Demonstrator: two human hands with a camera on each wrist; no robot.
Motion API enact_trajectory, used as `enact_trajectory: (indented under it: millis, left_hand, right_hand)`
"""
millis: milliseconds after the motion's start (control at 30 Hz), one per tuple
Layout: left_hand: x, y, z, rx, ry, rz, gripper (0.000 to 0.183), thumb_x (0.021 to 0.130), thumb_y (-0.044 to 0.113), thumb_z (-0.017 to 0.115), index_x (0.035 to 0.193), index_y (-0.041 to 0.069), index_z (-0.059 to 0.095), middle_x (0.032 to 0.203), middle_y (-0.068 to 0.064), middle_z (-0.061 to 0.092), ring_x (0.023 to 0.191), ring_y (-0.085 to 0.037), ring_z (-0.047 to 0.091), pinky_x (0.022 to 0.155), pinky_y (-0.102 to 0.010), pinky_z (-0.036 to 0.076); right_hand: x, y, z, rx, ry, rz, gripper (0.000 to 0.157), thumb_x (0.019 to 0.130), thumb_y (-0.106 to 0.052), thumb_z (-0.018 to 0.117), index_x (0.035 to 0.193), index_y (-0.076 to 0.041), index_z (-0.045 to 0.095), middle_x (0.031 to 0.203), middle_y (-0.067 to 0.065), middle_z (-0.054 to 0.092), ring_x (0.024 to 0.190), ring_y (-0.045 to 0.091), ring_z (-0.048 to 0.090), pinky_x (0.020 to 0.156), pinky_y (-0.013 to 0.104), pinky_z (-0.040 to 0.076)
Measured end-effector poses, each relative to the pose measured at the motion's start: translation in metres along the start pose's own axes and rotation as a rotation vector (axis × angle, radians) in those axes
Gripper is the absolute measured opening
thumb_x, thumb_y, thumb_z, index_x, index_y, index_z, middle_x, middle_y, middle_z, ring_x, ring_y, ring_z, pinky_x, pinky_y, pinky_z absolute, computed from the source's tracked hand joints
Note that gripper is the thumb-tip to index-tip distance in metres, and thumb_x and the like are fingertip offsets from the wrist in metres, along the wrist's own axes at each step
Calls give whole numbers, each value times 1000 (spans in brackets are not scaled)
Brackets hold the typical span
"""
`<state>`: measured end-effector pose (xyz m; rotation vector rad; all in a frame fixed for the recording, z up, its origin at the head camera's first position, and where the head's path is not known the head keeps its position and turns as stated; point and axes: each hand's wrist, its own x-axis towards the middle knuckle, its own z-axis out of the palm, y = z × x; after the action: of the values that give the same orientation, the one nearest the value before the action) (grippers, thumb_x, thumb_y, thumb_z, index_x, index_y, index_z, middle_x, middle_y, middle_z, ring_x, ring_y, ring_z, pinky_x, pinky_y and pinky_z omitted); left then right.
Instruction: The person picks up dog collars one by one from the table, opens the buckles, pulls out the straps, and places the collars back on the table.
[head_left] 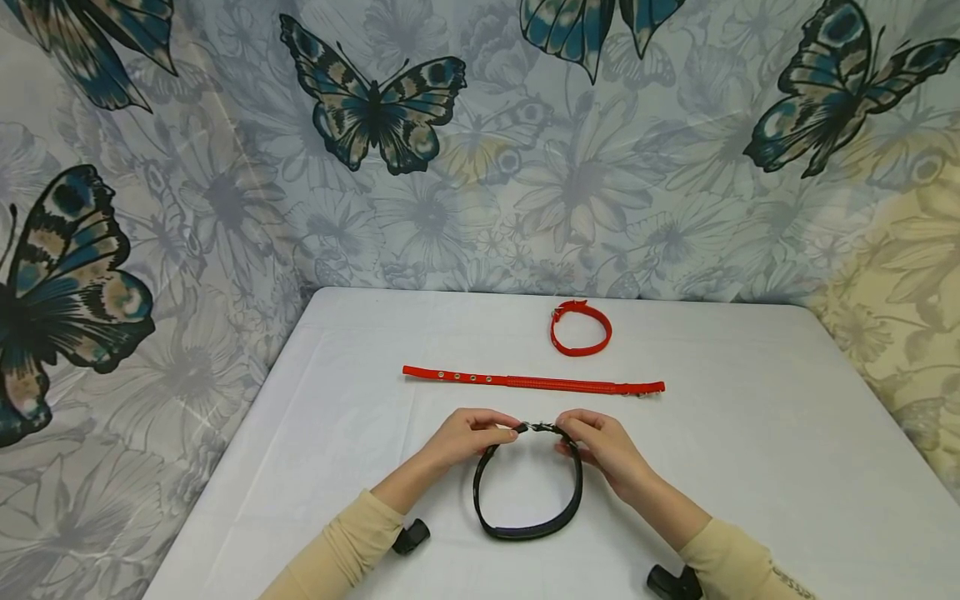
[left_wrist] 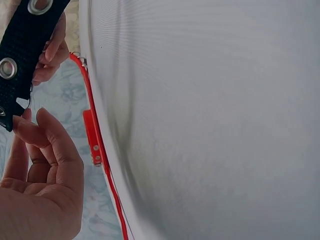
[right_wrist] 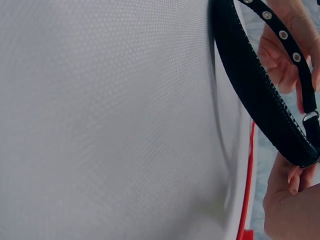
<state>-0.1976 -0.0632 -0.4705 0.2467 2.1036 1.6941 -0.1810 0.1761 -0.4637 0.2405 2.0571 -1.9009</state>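
Note:
A black collar [head_left: 528, 532] with metal eyelets is bent into a loop above the white table. My left hand [head_left: 472, 435] pinches its eyelet end between thumb and fingertips. At the buckle end, my right hand [head_left: 600, 446] grips the strap with thumb and fingers. The two ends meet at the metal buckle [head_left: 542, 427] between my hands. In the right wrist view, the collar's wide padded band [right_wrist: 260, 95] hangs in front of my hands, and the eyelet end reaches a metal ring [right_wrist: 311, 116]. Eyelets on the strap [left_wrist: 22, 45] show large in the left wrist view.
Beyond my hands, a red collar [head_left: 555, 383] lies stretched out across the white table [head_left: 337, 500]. Farther back is another red collar [head_left: 609, 329], buckled into a ring. Butterfly-patterned cloth [head_left: 420, 217] hangs behind the table. Dark devices [head_left: 411, 537] sit at my wrists.

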Motion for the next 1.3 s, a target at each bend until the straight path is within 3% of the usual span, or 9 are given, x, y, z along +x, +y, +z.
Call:
enact_trajectory:
  millis: [200,333,567,767,1000,1300]
  left_hand:
    - [-2,-1,-3,-12,18,-9,26,83,29,76,106,15,77,74,0,66,66,-8,52,61,-23,43]
    - [-3,-2,-6,-21,42,-15,26,83,30,77,104,13,77,85,-5,72,67,-9,54,66,-25,49]
    - [-5,-3,-14,-46,58,-1,27,83,28,78,101,9,76,90,-3,74,75,-10,61,68,-28,54]
    - [-8,-2,-24,-96,66,-2,29,83,28,79,101,6,75,98,-16,72,75,-12,64,69,-31,57]
    - [-11,6,-42,-163,137,48,27,85,20,77,102,0,71,95,-17,71,78,-15,66,73,-37,58]
    - [-17,13,-68,-317,214,163,20,87,4,72,100,-3,58,86,-8,66,80,-18,67,80,-47,56]
  right_hand:
    - [0,1,-3,13,11,14,32,96,-21,62,113,5,62,97,13,62,80,18,66,81,32,56]
    - [1,5,-7,-11,-12,1,34,91,-24,70,111,2,63,100,14,65,83,21,66,81,33,56]
    - [0,8,-13,-187,-82,-71,38,85,-18,77,115,0,63,99,9,67,90,21,64,78,27,53]
    - [-2,8,-19,-309,-58,-86,35,85,-24,77,114,-7,69,93,3,66,87,17,60,74,28,49]
    - [-5,2,-36,-383,-34,-135,38,86,-30,75,118,-9,69,92,2,68,87,18,56,70,32,43]
    - [-9,-15,-66,-310,18,-190,42,88,-22,74,115,6,58,96,7,65,81,14,61,73,32,54]
